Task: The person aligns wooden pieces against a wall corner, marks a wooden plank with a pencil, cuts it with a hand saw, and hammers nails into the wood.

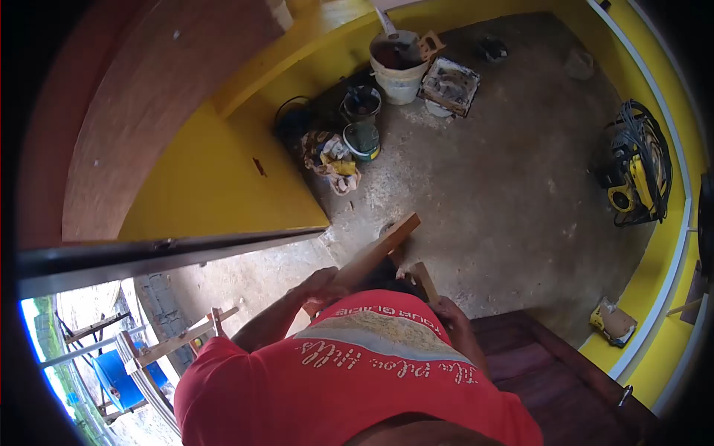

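Two hands at pieces of timber, centre of the frame

The left hand [321,281], just left of centre, is curled against the near end of a long wooden board [381,247], which slants up toward the middle of the frame; its lower end is lost behind the hand and chest. The right hand [450,312], right of centre, is at a short wooden piece [426,282]; its fingers are mostly hidden, so I cannot tell whether it pinches the wood. A dark shape between the two timbers is hard to make out. Both pieces are pale brown and straight-edged.

Below them, a red shirt [357,401] fills the bottom centre. Its upside-down print reads "TOUR GUIDE", with "Hills" ending a script line whose other words are unclear.

At lower right is a dark reddish panelled wooden door [543,364], cut off by the shirt. Rough grey concrete floor [520,178] spreads above. At upper centre, a whitish bucket [400,85] holds a saw with a wooden handle [431,46], beside a square, crusted tray [451,83]. Crumpled bags [331,160] lie left of these. At far right, a yellow-and-black machine [638,178] is partly covered by coiled cable. At lower left, a blue drum [128,377] shows behind timbers.
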Demonstrator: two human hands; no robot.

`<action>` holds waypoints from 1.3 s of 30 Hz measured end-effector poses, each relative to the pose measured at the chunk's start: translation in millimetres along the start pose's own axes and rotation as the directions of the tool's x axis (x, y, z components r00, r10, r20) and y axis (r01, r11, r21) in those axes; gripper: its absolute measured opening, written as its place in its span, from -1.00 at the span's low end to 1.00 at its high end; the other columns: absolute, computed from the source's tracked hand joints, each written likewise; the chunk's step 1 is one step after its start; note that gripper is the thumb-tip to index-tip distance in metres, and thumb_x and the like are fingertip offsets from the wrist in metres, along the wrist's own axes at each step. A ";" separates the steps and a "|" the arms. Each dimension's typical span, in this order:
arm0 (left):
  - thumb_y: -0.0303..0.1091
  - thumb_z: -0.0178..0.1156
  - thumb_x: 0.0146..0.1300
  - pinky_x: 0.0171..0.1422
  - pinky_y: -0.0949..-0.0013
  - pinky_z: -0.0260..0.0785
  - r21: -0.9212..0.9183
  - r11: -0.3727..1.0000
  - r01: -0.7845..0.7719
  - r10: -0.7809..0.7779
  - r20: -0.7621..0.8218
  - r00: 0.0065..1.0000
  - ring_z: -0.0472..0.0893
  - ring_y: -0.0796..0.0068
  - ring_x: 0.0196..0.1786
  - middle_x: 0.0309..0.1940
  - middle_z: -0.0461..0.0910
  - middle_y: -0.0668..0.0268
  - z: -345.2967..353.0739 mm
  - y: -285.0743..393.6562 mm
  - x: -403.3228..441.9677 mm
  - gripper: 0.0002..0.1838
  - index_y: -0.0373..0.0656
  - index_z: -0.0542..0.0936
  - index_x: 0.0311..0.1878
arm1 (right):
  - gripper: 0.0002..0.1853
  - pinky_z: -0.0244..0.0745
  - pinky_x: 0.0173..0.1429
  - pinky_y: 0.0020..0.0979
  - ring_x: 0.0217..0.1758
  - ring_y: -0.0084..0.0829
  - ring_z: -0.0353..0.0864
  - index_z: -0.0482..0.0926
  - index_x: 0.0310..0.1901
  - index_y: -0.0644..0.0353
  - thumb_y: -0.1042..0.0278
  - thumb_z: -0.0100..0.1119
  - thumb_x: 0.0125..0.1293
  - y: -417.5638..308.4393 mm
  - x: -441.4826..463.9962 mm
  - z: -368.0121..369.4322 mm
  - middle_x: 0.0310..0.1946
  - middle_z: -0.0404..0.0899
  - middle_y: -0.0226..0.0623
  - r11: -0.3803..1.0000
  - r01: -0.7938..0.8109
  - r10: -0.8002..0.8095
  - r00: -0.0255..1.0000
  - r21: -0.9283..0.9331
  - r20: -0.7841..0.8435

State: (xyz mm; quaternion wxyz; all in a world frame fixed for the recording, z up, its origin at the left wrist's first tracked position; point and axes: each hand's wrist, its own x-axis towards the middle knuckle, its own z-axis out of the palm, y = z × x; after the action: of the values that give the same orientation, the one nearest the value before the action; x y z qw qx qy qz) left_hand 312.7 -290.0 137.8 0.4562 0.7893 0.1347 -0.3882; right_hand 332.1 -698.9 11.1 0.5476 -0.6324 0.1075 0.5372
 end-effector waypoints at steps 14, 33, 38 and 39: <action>-0.14 0.49 -0.12 -0.25 0.23 0.39 -0.014 0.997 0.070 -0.060 -0.688 0.723 0.54 0.27 -0.36 -0.44 0.56 0.12 -123.1 57.8 109.6 -0.52 -0.24 0.50 -0.24 | -0.66 0.21 -0.28 -0.42 -0.36 -0.58 0.29 0.47 -0.21 0.23 0.17 0.26 0.08 -273.7 56.9 -87.0 -0.43 0.34 -0.54 0.993 0.119 -0.117 0.987 0.018 -0.107; -0.02 0.36 -0.02 -0.02 0.07 0.42 0.126 0.906 0.403 -0.069 -0.897 0.436 0.58 -0.08 -0.08 -0.20 0.60 -0.08 -534.0 210.4 404.1 -0.48 -0.23 0.52 -0.13 | -0.59 0.32 -0.42 -0.23 -0.54 -0.40 0.40 0.56 -0.36 0.26 -0.01 0.23 0.08 -419.5 240.8 -409.1 -0.59 0.46 -0.33 0.657 -0.451 0.283 0.890 -0.604 -0.356; -0.02 0.37 -0.02 -0.05 0.05 0.41 0.174 0.865 0.470 -0.044 -0.908 0.416 0.56 -0.07 -0.16 -0.30 0.59 0.00 -554.4 187.7 421.8 -0.49 -0.20 0.52 -0.13 | -0.55 0.44 -0.20 -0.21 -0.30 -0.22 0.59 0.59 -0.18 0.29 0.01 0.22 0.09 -488.2 290.7 -443.2 -0.38 0.62 -0.10 0.658 -0.399 0.239 0.915 -0.639 -0.326; -0.03 0.38 -0.03 -0.05 0.04 0.40 0.167 0.859 0.483 -0.051 -0.912 0.406 0.56 -0.07 -0.18 -0.32 0.59 0.01 -556.4 184.6 423.3 -0.50 -0.19 0.52 -0.13 | -0.62 0.37 -0.33 -0.28 -0.42 -0.36 0.48 0.54 -0.29 0.25 0.05 0.21 0.07 -517.4 299.2 -434.6 -0.49 0.53 -0.27 0.732 -0.304 0.149 0.945 -0.610 -0.293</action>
State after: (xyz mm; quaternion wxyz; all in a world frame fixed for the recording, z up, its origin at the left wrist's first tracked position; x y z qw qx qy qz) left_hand 970.3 7.9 97.1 0.0727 0.9155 0.3956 -0.0084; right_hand 1070.6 -719.6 -5.7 0.2098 -0.8205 0.0532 0.5291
